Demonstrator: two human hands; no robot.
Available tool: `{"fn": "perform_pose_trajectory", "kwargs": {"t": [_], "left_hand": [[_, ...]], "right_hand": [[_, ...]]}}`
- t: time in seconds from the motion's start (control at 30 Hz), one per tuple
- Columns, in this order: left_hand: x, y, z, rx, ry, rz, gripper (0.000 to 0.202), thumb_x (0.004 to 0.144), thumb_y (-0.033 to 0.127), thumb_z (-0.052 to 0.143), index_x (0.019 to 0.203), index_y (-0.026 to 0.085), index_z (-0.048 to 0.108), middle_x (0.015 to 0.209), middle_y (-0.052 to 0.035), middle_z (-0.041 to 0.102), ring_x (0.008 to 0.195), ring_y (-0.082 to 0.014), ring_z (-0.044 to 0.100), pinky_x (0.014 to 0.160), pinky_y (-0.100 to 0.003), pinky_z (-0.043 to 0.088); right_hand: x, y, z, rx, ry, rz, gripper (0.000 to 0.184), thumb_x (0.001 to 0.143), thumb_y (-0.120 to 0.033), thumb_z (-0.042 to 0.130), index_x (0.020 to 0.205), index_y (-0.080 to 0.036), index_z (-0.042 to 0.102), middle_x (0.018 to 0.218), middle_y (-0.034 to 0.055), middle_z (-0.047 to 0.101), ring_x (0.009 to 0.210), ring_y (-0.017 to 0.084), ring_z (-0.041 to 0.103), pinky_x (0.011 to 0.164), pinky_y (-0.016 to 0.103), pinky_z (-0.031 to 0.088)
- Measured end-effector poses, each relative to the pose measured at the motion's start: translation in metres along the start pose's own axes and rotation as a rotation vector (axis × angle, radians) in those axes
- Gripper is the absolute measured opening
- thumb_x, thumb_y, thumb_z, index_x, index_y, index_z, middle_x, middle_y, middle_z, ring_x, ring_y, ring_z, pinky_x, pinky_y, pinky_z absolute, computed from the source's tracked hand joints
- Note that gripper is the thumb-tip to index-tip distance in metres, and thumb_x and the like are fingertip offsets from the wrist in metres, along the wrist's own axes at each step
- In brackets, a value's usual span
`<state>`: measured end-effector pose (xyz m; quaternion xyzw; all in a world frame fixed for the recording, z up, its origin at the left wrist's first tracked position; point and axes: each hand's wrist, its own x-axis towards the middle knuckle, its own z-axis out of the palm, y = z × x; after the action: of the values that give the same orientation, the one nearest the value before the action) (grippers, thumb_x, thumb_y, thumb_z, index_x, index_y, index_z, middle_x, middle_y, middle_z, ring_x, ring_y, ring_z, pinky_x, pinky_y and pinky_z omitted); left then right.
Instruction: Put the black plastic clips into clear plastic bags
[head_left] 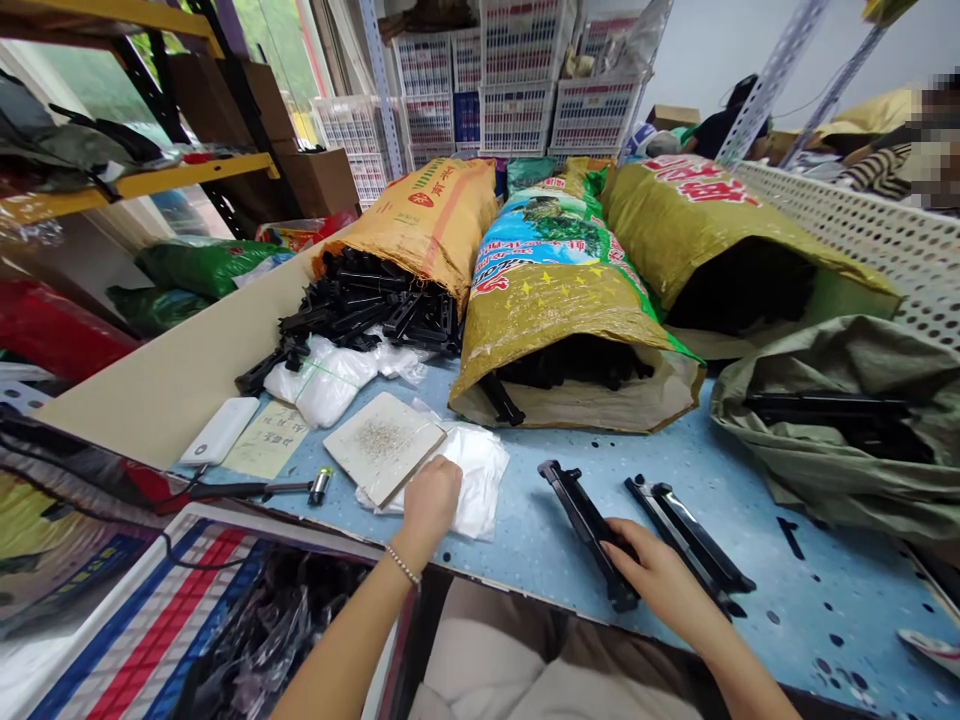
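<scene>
My left hand [433, 495] is closed, its fingertips down on a stack of thin white plastic bags [480, 485]; they seem to pinch the top bag. Just left of it, a square white tile [379, 445] with brown specks on top lies partly over the bags. My right hand [646, 565] grips the near end of a long black plastic part [577, 515], thumb on one side, fingers hidden behind. To the right of that hand, two similar black parts [694, 540] lie side by side on the blue tabletop [810, 620].
Woven sacks of black parts stand behind: an orange sack [420, 215], a printed yellow sack [555, 300], another yellow sack [720, 230]. A grey-green sack [847, 400] sits right. A hammer [300, 488], a note [266, 440] and a white power bank [219, 430] lie left.
</scene>
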<state>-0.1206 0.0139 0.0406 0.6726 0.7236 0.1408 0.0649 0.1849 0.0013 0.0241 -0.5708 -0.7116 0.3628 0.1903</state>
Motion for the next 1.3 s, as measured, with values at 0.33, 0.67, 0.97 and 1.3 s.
{"fn": "perform_pose_trajectory", "kwargs": {"t": [0.33, 0.67, 0.97, 1.3], "left_hand": [[-0.004, -0.01, 0.002, -0.32, 0.007, -0.082, 0.012, 0.076, 0.011, 0.058, 0.066, 0.017, 0.059, 0.077, -0.0055, 0.065, 0.076, -0.0197, 0.061, 0.07, -0.03, 0.044], [0.001, -0.03, 0.006, -0.589, 0.143, -0.261, 0.016, 0.07, 0.023, 0.062, 0.066, 0.021, 0.047, 0.06, 0.0056, 0.054, 0.059, -0.0132, 0.055, 0.057, -0.023, 0.041], [-0.007, -0.037, -0.018, -0.492, 0.115, -0.071, 0.02, 0.078, 0.004, 0.043, 0.075, 0.019, 0.057, 0.084, -0.0044, 0.065, 0.085, -0.0173, 0.061, 0.08, -0.031, 0.048], [-0.018, -0.03, -0.039, -0.349, 0.065, 0.17, 0.055, 0.081, 0.001, 0.034, 0.132, 0.017, 0.048, 0.134, -0.011, 0.052, 0.126, -0.0202, 0.047, 0.107, -0.038, 0.04]], "right_hand": [[0.033, -0.069, 0.043, 0.651, -0.154, 0.088, 0.043, 0.074, -0.053, 0.063, 0.097, -0.017, 0.068, 0.082, 0.0034, 0.064, 0.077, 0.018, 0.055, 0.068, 0.028, 0.043], [0.047, -0.091, 0.061, 1.19, -0.265, 0.213, 0.029, 0.068, -0.042, 0.076, 0.077, -0.016, 0.066, 0.066, -0.0014, 0.058, 0.056, 0.009, 0.044, 0.05, 0.02, 0.038], [0.08, -0.124, 0.094, 1.369, -0.232, 0.28, 0.027, 0.065, -0.033, 0.08, 0.077, -0.015, 0.064, 0.061, -0.0031, 0.056, 0.051, 0.007, 0.047, 0.044, 0.015, 0.038], [0.022, -0.088, 0.09, 1.707, -0.973, 0.527, 0.035, 0.08, -0.039, 0.067, 0.097, -0.009, 0.063, 0.063, -0.001, 0.055, 0.047, 0.001, 0.044, 0.033, 0.003, 0.028]]}}
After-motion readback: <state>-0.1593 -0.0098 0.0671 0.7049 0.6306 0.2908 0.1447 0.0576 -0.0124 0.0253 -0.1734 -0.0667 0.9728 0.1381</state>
